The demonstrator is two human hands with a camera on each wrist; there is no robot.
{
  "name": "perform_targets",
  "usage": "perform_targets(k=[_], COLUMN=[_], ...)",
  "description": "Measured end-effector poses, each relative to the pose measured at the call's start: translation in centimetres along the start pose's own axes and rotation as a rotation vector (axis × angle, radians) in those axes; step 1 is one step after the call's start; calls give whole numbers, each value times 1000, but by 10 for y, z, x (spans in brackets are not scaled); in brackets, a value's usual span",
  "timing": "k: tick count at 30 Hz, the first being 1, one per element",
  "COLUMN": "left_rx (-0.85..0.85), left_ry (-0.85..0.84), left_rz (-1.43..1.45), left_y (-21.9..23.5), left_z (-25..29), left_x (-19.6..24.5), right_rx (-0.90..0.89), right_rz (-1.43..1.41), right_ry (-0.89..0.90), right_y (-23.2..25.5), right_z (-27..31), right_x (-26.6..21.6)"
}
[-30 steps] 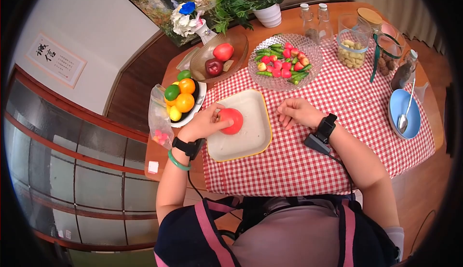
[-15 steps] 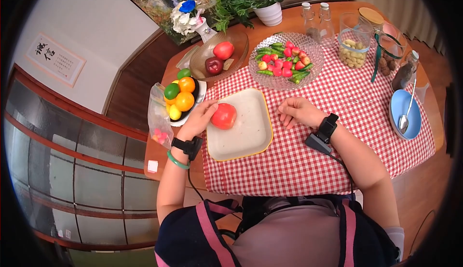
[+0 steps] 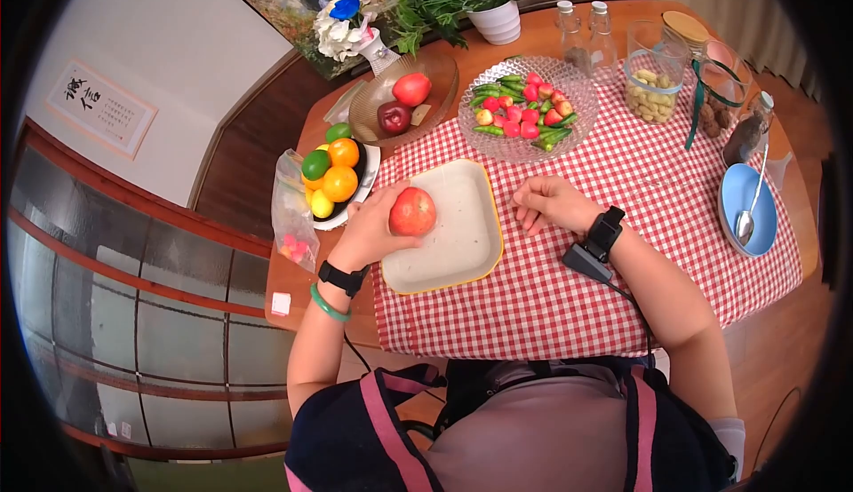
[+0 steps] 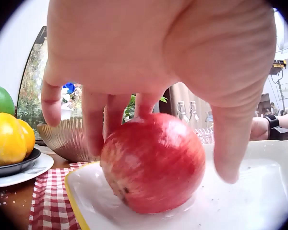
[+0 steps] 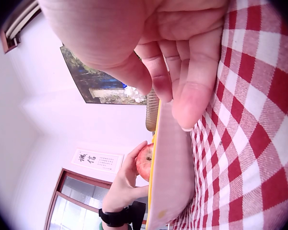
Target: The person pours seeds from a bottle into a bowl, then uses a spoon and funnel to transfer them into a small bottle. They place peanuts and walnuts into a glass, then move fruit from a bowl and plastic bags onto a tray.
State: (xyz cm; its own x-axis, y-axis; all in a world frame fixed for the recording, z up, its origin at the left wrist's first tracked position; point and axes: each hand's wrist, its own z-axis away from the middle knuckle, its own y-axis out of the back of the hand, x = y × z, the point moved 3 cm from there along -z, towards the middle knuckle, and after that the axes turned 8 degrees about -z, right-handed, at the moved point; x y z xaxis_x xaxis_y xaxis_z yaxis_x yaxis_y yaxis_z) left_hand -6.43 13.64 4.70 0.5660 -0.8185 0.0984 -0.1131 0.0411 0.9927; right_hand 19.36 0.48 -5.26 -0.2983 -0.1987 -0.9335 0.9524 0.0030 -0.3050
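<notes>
A large red apple (image 3: 413,212) with streaked skin sits at the left side of a white baking dish (image 3: 471,261) with a yellow rim. Around it spreads my left hand (image 3: 371,228); in the left wrist view the fingers (image 4: 93,127) hang behind and against the apple, and the thumb stands apart from its right side. My right hand (image 3: 553,204) rests on the checked cloth just right of the dish. Its fingers are loosely bent with nothing between them, as the right wrist view shows.
Behind the dish stand a glass bowl (image 3: 593,110) of small red fruits and green peppers, and an amber bowl (image 3: 433,119) with two red fruits. Oranges and green fruits fill a plate (image 3: 370,172) at left. A blue bowl (image 3: 769,234) holding a spoon, jars and bottles stand at right.
The left hand first had the thumb over the apple, then lay at its left side, and now spreads around it. The apple shifted slightly left and turned. The right hand stays put.
</notes>
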Motion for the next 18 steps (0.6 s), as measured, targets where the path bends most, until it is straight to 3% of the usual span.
perform_targets(k=[8, 11, 14, 18], left_rx=[-163, -65, -153, -119], left_ry=[78, 103, 227, 235], left_rz=[75, 219, 441, 385], left_y=[-10, -15, -12, -22], left_z=[-2, 1, 1, 1], left_x=[-4, -4, 0, -14], right_rx=[15, 14, 11, 9], right_rz=[-33, -39, -45, -47], right_ry=[25, 28, 27, 26], right_y=[-1, -1, -1, -1], right_z=[1, 1, 2, 1], right_x=[-1, -1, -1, 0])
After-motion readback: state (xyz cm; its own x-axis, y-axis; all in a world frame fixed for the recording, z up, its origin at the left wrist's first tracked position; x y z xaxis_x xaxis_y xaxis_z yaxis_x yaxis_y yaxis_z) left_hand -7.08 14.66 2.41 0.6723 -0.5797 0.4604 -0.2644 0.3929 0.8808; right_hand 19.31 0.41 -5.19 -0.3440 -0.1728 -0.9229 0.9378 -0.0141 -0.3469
